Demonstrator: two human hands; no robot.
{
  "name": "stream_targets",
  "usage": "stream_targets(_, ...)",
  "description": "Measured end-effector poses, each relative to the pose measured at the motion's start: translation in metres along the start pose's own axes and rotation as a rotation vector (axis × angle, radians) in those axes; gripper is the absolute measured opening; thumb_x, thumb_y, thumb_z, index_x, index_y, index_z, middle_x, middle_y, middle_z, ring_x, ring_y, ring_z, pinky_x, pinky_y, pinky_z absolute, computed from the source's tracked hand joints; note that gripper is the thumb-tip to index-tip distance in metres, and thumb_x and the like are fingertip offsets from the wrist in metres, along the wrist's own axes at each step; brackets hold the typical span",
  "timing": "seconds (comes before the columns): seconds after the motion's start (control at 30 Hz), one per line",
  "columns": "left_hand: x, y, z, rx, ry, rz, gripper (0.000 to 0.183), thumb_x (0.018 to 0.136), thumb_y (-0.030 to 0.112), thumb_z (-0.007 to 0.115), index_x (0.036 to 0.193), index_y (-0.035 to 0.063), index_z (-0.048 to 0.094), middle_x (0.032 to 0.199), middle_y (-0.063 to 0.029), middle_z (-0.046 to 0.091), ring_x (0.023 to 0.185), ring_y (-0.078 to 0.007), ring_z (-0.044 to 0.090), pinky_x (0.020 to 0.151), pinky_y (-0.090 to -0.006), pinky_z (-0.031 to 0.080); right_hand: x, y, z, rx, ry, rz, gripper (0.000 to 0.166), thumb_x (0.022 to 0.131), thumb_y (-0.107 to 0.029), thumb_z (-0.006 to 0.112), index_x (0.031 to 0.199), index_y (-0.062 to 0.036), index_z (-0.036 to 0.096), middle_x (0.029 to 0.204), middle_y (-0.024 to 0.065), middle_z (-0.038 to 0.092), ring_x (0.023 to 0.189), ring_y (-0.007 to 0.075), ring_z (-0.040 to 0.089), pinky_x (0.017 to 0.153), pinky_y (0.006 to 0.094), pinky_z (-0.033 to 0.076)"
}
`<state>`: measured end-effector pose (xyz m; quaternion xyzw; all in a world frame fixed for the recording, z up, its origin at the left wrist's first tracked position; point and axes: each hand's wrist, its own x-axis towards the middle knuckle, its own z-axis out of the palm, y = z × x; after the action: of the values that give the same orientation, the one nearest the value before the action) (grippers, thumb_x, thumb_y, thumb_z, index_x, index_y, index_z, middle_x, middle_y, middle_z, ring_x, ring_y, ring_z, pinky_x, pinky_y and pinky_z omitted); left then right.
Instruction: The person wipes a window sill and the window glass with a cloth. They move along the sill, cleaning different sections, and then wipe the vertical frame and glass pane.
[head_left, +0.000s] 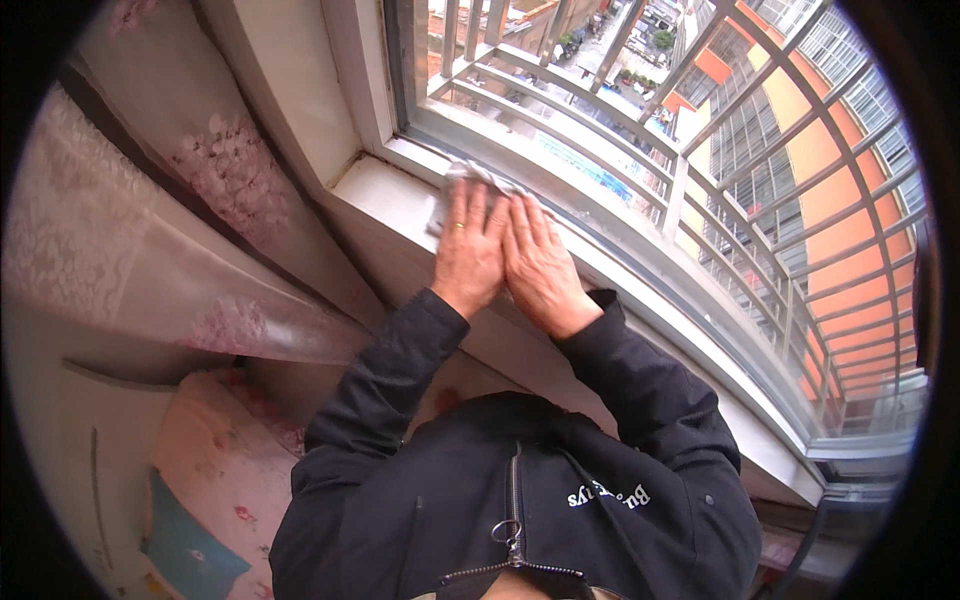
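A crumpled light-grey cloth (471, 172) lies on the white windowsill (390, 193), near its left corner and against the window frame. My left hand (472, 251), with a ring on one finger, presses flat on the cloth and holds it to the sill. Right beside it, my right hand (541, 262) has its fingers straight and close together, pointing away from me over the cloth's right part. The two hands touch along their inner sides. Much of the cloth is hidden beneath the fingers.
Metal security bars (679, 191) stand outside the window, high above a street. Floral curtains (232, 172) hang at the left. Lower left are a pink floral cover (217, 465) and a blue cushion-like item (191, 540). The sill runs on towards the lower right.
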<state>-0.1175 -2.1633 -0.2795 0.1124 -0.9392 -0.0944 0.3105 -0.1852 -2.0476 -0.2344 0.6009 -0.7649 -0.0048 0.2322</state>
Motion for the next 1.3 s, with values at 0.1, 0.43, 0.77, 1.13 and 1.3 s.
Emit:
stream_targets(0.1, 0.001, 0.015, -0.007, -0.026, -0.021, -0.023, 0.056, 0.087, 0.019, 0.053, 0.136, -0.0041, 0.041, 0.143, -0.0278, 0.035, 0.139, -0.0465, 0.020, 0.116, -0.0489, 0.015, -0.008, 0.000, -0.005, -0.048, -0.014, 0.027, 0.058, 0.078, -0.013, 0.051, 0.130, 0.0119, 0.043, 0.138, 0.0263, 0.042, 0.135, 0.0387, 0.033, 0.110, 0.0444, 0.029)
stream_targets(0.43, 0.014, -0.028, -0.004, 0.147, 0.060, -0.018, 0.052, 0.089, 0.018, 0.050, 0.134, -0.0069, 0.042, 0.141, -0.0274, 0.037, 0.136, -0.0446, 0.027, 0.116, -0.0492, 0.016, 0.029, 0.006, 0.007, 0.027, 0.045, -0.085, 0.053, 0.081, -0.013, 0.050, 0.130, 0.0077, 0.045, 0.137, 0.0189, 0.044, 0.131, 0.0327, 0.038, 0.105, 0.0403, 0.037)
stream_targets(0.77, -0.005, 0.070, 0.004, -0.017, -0.003, -0.016, 0.050, 0.086, 0.018, 0.054, 0.133, 0.0002, 0.048, 0.139, -0.0262, 0.041, 0.138, -0.0441, 0.025, 0.111, -0.0518, 0.024, -0.048, 0.020, -0.030, -0.131, -0.121, 0.057, 0.055, 0.080, -0.013, 0.051, 0.128, 0.0119, 0.046, 0.130, 0.0257, 0.049, 0.128, 0.0354, 0.041, 0.107, 0.0404, 0.034)
stream_targets(1.13, 0.003, 0.050, -0.005, 0.185, -0.054, 0.063, 0.060, 0.080, 0.021, 0.062, 0.131, -0.0056, 0.046, 0.139, -0.0227, 0.040, 0.137, -0.0460, 0.024, 0.115, -0.0513, 0.015, -0.031, 0.029, -0.019, -0.014, -0.004, -0.048, 0.052, 0.078, -0.010, 0.052, 0.125, 0.0130, 0.048, 0.131, 0.0238, 0.049, 0.125, 0.0344, 0.044, 0.104, 0.0397, 0.038)
stream_targets(1.3, -0.015, 0.120, 0.016, -0.068, 0.063, 0.028, 0.055, 0.082, 0.018, 0.060, 0.132, -0.0015, 0.047, 0.133, -0.0310, 0.044, 0.135, -0.0463, 0.030, 0.110, -0.0507, 0.029, -0.097, 0.044, -0.036, -0.145, -0.093, 0.042, 0.056, 0.079, -0.014, 0.055, 0.129, 0.0105, 0.047, 0.131, 0.0248, 0.048, 0.126, 0.0367, 0.042, 0.107, 0.0415, 0.034)
